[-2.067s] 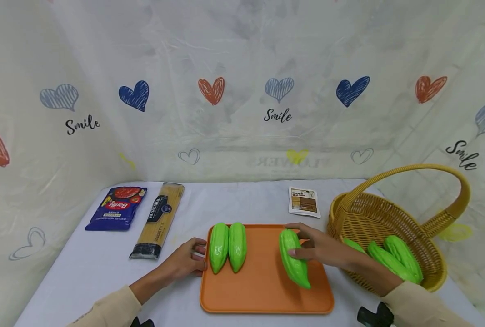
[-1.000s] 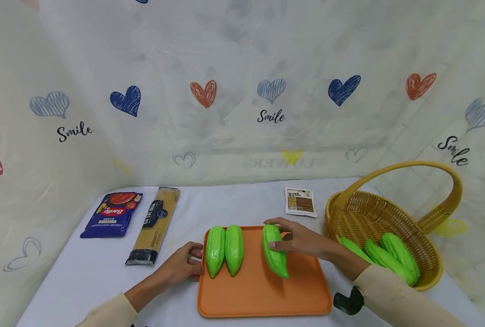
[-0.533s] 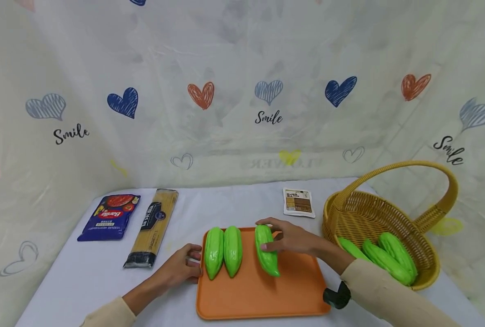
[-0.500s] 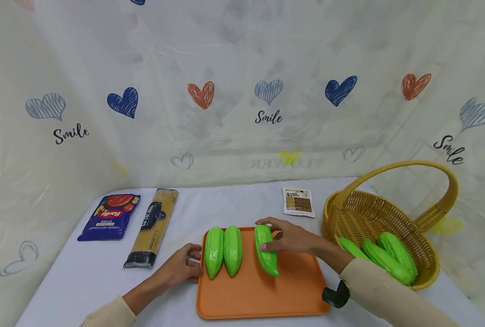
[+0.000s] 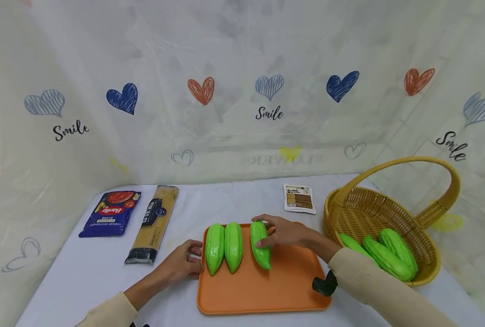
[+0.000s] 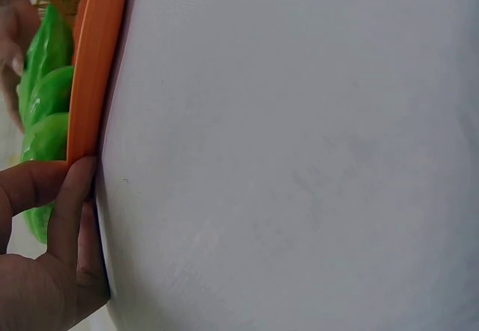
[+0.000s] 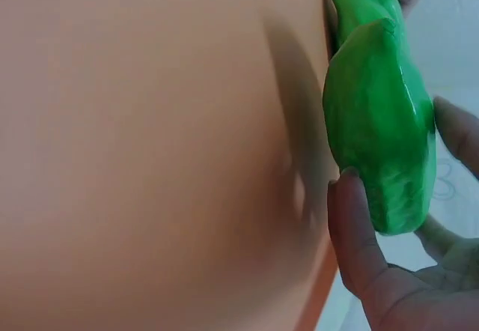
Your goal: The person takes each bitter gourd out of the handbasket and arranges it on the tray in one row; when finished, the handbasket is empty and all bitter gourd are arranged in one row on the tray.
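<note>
My right hand (image 5: 285, 231) pinches a glossy green toy bitter melon (image 5: 259, 243) by its sides. A shadow beneath it on the orange tray (image 5: 262, 295) shows in the right wrist view (image 7: 292, 99), so it looks slightly raised. Two more bitter melons lie side by side at the tray's left, one by the edge (image 5: 215, 250) and one beside it (image 5: 233, 247), pointed ends toward me. At the left rim, my left hand (image 5: 181, 261) holds the tray; in the left wrist view thumb and finger pinch its orange edge (image 6: 97, 69).
At the right stands a wicker basket (image 5: 432, 259) with a tall handle and several green bitter melons (image 5: 389, 259) inside. A blue Barilla pouch (image 5: 109, 215) and a spaghetti pack (image 5: 152, 227) lie at the left. Behind the tray is a small white-brown packet (image 5: 299, 198).
My right hand has carried the bitter melon leftward over the tray, closer to the two lying there, and slightly lower. My left hand keeps its place at the tray's left rim.
</note>
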### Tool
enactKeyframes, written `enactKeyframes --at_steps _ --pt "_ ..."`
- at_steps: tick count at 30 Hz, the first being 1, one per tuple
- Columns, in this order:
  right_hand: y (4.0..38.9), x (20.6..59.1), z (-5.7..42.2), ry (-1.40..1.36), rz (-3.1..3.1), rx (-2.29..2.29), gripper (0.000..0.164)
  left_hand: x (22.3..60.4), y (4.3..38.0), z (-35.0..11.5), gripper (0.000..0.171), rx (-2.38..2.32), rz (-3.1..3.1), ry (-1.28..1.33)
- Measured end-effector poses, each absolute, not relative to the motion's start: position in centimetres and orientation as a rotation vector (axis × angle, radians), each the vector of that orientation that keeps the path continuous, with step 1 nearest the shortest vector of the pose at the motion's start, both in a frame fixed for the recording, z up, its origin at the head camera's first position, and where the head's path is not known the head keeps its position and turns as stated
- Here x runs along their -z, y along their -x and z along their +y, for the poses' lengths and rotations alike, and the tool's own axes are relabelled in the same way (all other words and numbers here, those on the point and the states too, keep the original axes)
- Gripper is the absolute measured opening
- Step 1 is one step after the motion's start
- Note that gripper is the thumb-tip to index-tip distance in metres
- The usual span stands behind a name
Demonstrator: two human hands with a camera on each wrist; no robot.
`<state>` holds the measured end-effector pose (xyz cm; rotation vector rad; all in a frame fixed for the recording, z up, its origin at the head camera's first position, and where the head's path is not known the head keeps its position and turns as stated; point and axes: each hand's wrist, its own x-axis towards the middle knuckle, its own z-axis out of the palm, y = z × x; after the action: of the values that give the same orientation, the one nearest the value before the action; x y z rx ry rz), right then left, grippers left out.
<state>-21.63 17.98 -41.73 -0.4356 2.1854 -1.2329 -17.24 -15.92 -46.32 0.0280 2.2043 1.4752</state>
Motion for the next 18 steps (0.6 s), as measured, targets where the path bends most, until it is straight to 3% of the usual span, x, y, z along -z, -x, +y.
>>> enactKeyframes --at_steps 18 --pt "22.5 42.1 15.5 0.367 2.157 1.287 0.081 46.2 17.2 -15.7 0.07 -1.472 2.229 -0.013"
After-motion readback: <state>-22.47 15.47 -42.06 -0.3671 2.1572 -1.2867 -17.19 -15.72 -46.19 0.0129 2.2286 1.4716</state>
